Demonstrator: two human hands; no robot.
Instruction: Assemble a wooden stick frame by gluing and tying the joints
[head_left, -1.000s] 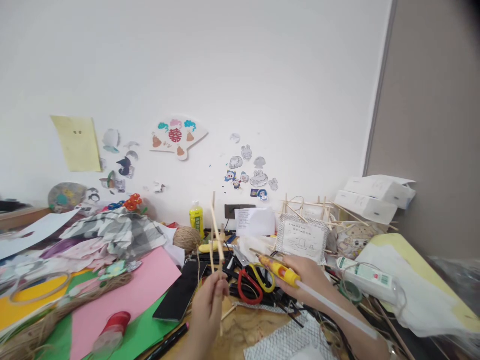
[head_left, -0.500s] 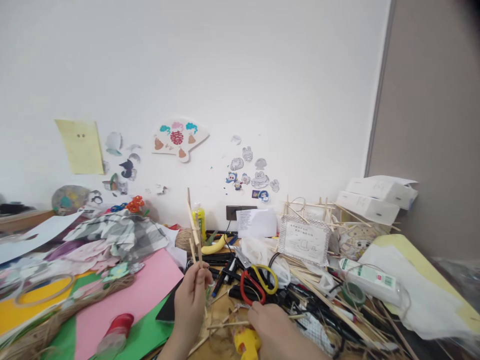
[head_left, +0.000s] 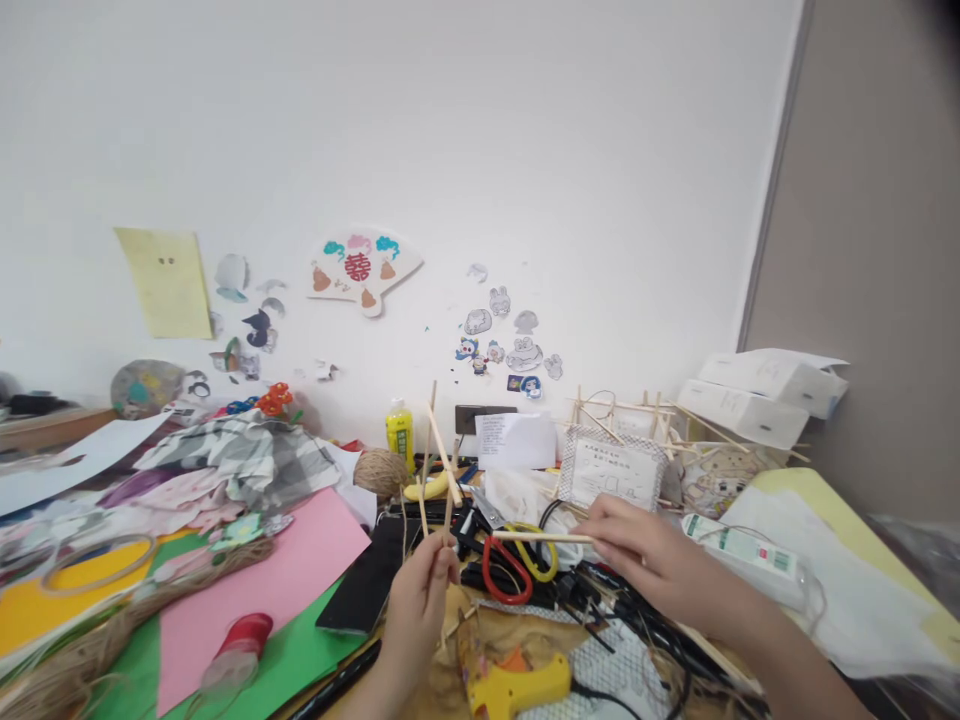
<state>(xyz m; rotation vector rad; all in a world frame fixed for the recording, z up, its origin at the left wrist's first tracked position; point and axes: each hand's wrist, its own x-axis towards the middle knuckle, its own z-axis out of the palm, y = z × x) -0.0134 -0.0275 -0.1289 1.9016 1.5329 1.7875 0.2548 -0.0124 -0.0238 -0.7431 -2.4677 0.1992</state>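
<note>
Pinched in my left hand (head_left: 420,595) is a small frame of joined wooden sticks (head_left: 444,458), held upright above the table. My right hand (head_left: 637,555) grips one end of a single wooden stick (head_left: 544,537), which lies level and points left toward the frame without touching it. Below and between the hands a yellow glue gun (head_left: 519,688) rests on the table, its black cord trailing right. Just behind the stick are scissors with one red handle and one yellow handle (head_left: 506,575).
A spool of red thread (head_left: 244,640) stands on pink paper (head_left: 285,570) at left. Further back are a twine ball (head_left: 381,472), a yellow bottle (head_left: 400,433) and a toy banana (head_left: 427,488). A framed drawing (head_left: 611,470) and white boxes (head_left: 757,395) stand at right.
My right hand has left the glue gun area, moving up and right, and now holds a level stick. My left hand has shifted right with the stick frame, turning it.
</note>
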